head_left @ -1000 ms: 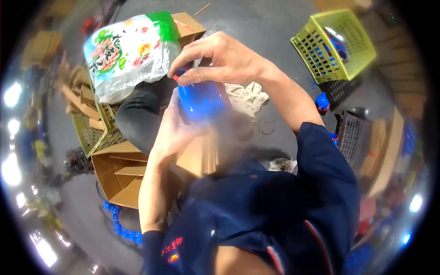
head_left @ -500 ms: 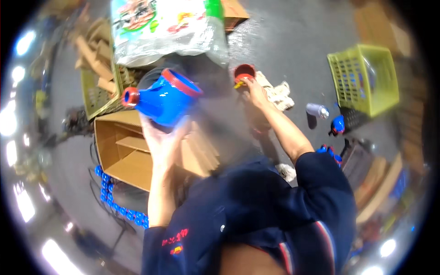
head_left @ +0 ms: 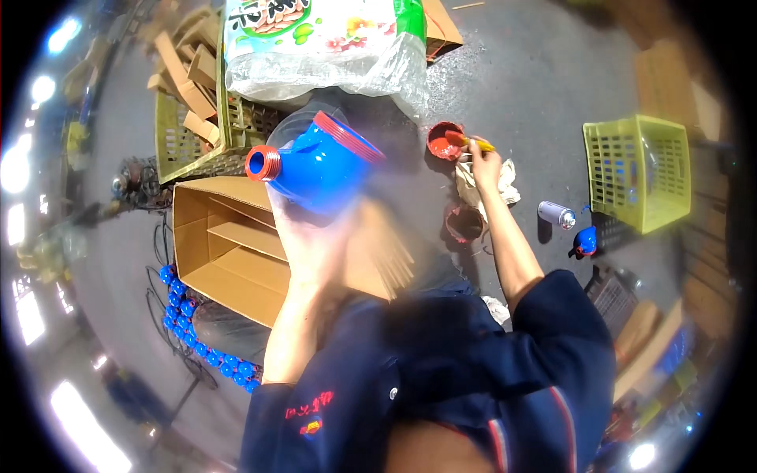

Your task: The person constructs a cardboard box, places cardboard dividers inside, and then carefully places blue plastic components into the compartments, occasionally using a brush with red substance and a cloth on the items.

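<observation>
The left hand (head_left: 311, 236) is raised close to the camera with its fingers wrapped around the underside of a blue plastic part (head_left: 319, 169), a bulbous moulded piece with a red threaded neck at its left end and a red rim along its upper right edge; it is held tilted, neck pointing left, above an open cardboard box (head_left: 225, 248) that stands on the grey floor (head_left: 536, 71). The right hand (head_left: 482, 164) is stretched out away from the body, fingers pinched on a small yellow-handled brush (head_left: 469, 142) whose red-loaded tip lies at the rim of a small pot of red paint (head_left: 441, 142) on the floor. Just beside that hand lies a crumpled pale rag (head_left: 505, 183), and a second, darker round pot (head_left: 464, 223) sits near the forearm. Farther right on the floor lie a small grey spray can (head_left: 557, 214), a small blue and red piece (head_left: 585, 240) and a yellow plastic basket (head_left: 637, 169). Toward the far edge of the floor a clear printed plastic bag (head_left: 315, 43) rests on a yellow-green crate (head_left: 189, 138) holding wooden offcuts. A row of blue caps (head_left: 189, 331) runs along the floor just left of the box.
</observation>
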The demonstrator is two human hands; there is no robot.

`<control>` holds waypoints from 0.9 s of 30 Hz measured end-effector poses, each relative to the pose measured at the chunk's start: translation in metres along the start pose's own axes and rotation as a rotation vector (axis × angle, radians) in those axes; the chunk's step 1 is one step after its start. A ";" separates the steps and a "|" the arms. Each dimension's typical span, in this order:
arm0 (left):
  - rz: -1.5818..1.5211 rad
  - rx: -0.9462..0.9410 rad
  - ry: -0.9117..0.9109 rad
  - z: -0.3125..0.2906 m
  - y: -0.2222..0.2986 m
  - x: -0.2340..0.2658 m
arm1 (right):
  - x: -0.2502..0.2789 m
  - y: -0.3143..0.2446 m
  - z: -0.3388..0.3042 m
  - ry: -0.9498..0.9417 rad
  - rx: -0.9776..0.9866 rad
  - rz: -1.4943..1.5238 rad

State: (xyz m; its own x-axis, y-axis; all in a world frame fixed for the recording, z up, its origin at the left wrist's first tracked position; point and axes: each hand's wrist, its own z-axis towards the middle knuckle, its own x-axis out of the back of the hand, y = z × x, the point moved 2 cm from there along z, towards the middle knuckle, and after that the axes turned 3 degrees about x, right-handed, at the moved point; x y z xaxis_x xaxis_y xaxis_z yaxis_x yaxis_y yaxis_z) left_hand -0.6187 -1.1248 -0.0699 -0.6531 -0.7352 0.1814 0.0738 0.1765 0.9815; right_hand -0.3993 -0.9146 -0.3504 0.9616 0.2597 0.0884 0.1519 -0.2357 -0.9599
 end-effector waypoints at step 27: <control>-0.143 0.091 -0.015 0.006 0.019 -0.027 | 0.007 -0.311 -0.139 -0.365 1.083 0.101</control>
State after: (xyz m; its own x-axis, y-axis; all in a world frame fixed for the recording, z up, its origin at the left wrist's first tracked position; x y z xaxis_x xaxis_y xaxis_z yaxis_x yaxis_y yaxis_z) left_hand -0.6038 -1.0975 -0.0568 -0.6630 -0.7476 0.0392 -0.0887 0.1304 0.9875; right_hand -0.4085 -0.9693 -0.0140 0.8076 0.5836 0.0850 -0.3692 0.6127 -0.6988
